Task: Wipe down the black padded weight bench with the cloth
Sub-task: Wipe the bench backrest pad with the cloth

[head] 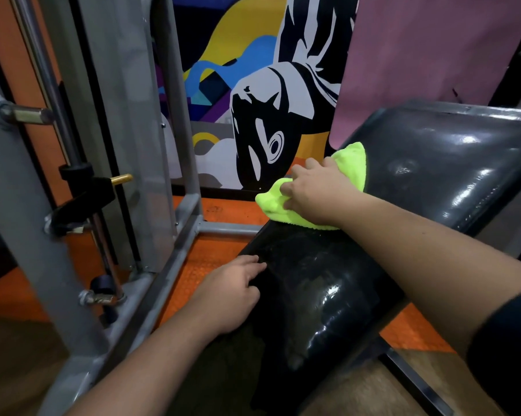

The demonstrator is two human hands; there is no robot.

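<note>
The right hand (316,190) presses the neon-green microfibre cloth (289,211) onto the far end of the black padded seat pad (313,283), at its junction with the tilted backrest pad (451,163); its fingers (287,190) are curled into the cloth, bunching it; part of the cloth hangs past the pad's left edge; the left hand (232,292) rests on the seat pad's left edge, fingers relaxed and holding nothing; a grey steel rack frame (175,250) stands on the orange floor (211,253) to the left.
</note>
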